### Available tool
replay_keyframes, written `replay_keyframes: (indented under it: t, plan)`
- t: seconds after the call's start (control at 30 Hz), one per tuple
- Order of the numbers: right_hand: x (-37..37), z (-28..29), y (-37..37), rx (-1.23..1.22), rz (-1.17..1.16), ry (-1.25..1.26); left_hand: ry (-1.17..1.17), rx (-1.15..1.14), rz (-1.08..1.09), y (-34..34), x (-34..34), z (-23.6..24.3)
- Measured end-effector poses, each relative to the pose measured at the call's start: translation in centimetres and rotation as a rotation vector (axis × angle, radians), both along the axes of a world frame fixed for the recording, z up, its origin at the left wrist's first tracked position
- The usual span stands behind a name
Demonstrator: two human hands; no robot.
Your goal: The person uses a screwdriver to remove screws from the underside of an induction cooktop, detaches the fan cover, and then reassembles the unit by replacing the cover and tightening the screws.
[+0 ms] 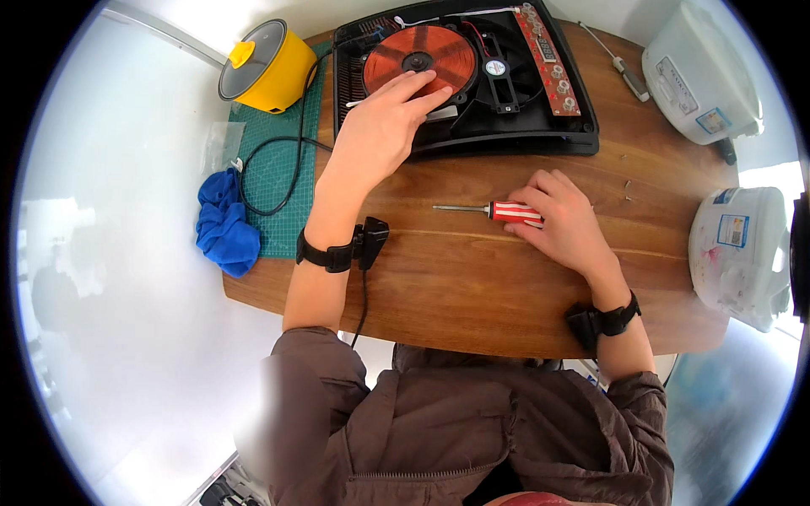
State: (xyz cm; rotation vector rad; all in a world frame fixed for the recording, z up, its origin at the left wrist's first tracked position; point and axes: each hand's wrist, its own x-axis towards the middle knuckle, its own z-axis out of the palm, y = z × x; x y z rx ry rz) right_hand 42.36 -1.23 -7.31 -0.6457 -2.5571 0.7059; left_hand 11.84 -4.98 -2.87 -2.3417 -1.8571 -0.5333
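An opened induction cooker [523, 142] with a black shell lies at the table's far side, its inside showing. My left hand [381, 128] reaches over its round copper coil [434, 46], fingers stretched out across the coil's near part; whether they press on it I cannot tell. A red circuit board [550, 72] runs along the cooker's right side, and a fan [495, 67] sits between board and coil. In front of the cooker, my right hand [558, 215] is closed around the red-and-white handle of a screwdriver [499, 211], whose shaft points left, low over the wood.
Small screws [627, 184] lie right of my right hand. Another screwdriver [629, 78] rests farther back, near two white appliances [734, 253]. On the left are a yellow pot [283, 72], a green cutting mat [283, 160], a black cable [297, 169] and a blue cloth [226, 223].
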Motion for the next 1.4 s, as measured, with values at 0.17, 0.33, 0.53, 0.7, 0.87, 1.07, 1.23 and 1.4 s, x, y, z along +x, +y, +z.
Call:
replay_keyframes:
  t: [0.17, 0.33, 0.53, 0.7, 0.87, 1.07, 1.23, 1.4]
  plan:
    - [-0.1, 0.3, 0.1, 0.015, -0.011, 0.005, 0.019, -0.023, 0.005, 0.0, 0.5, 0.7]
    - [-0.1, 0.4, 0.1, 0.017, -0.01, 0.023, 0.02, -0.049, 0.001, 0.0, 0.8, 1.3]
    - [0.2, 0.2, 0.1, 0.025, -0.02, 0.034, 0.013, -0.036, -0.006, -0.7, 1.7, 1.1]
    - [0.5, 0.6, 0.0, 0.024, -0.016, 0.059, 0.082, -0.012, 0.016, -1.5, 3.4, 0.6]
    - [0.6, 0.4, 0.0, 0.034, -0.029, 0.077, 0.258, -0.02, 0.031, -1.3, 4.5, 0.0]
    - [0.8, 0.2, 0.4, 0.034, -0.046, 0.124, 0.265, 0.021, 0.037, -1.0, 4.9, -0.5]
    - [0.9, 0.1, 0.4, 0.034, -0.056, 0.134, 0.335, 0.061, 0.024, -0.7, 4.4, -0.9]
    - [0.8, 0.1, 0.6, 0.137, -0.167, 0.241, 0.315, 0.039, 0.012, -0.7, 4.7, -0.3]
